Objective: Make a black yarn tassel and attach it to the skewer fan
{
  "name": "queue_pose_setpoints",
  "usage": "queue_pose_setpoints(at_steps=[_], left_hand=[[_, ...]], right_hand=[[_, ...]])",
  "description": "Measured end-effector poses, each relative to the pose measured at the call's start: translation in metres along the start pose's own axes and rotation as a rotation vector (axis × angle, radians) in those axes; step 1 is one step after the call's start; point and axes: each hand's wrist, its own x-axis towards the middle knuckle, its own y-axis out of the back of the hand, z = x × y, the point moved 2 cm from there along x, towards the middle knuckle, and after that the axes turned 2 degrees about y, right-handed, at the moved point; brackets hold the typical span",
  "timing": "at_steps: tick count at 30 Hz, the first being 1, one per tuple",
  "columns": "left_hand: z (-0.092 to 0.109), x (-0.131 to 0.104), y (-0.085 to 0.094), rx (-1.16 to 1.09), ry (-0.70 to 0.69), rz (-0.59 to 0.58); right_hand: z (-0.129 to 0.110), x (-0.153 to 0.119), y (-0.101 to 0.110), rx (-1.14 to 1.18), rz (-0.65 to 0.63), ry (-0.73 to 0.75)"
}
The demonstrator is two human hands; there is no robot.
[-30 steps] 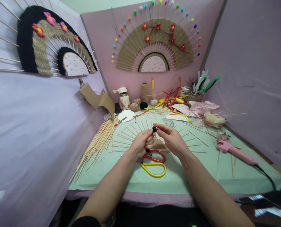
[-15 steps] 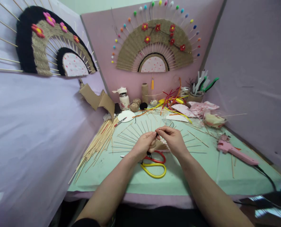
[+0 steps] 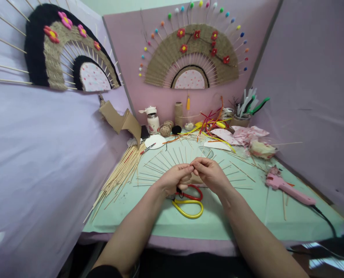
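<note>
My left hand and my right hand meet fingertip to fingertip over the middle of the table. Both are closed in a pinch. A bit of black yarn hangs below my left hand; what lies between the fingertips is too small to make out. Under and behind the hands a fan of thin sticks spreads on the green cloth, its brown centre partly covered. Scissors with one red and one yellow handle lie just below my hands, their blades hidden by my left wrist.
Loose sticks are heaped at left. A pink glue gun with a cord lies at right. Behind stand a white bottle, twine balls, pipe cleaners and a tool pot. Decorated fans hang on the walls.
The fingertips have come closer together, and the black piece that showed between them is now hidden. My left hand covers more of the scissors' blades. The view has shifted slightly.
</note>
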Motion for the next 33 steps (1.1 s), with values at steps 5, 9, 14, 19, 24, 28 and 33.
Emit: queue_pose_setpoints(at_steps=[5,9,14,19,24,28,33], left_hand=[[0.000,-0.002,0.003,-0.108,0.091,-0.091],[-0.001,-0.001,0.005,-0.142,0.120,-0.087],[0.001,-0.001,0.004,-0.105,0.106,-0.068],[0.002,0.000,0.009,0.035,0.032,0.047],[0.003,-0.001,0.012,0.143,-0.034,0.122],[0.007,-0.003,0.011,0.114,-0.018,0.075],[0.008,-0.003,0.010,0.021,0.046,0.014]], right_hand=[[-0.001,-0.002,0.000,-0.075,-0.032,0.068],[-0.003,-0.003,-0.003,-0.175,0.015,0.139],[-0.006,-0.005,-0.005,-0.331,0.083,0.308],[-0.004,-0.002,-0.003,-0.484,0.109,0.404],[-0.003,0.000,-0.004,-0.498,0.125,0.448],[-0.002,0.000,-0.008,-0.346,0.075,0.354],[0.001,0.001,-0.012,-0.144,0.022,0.180]])
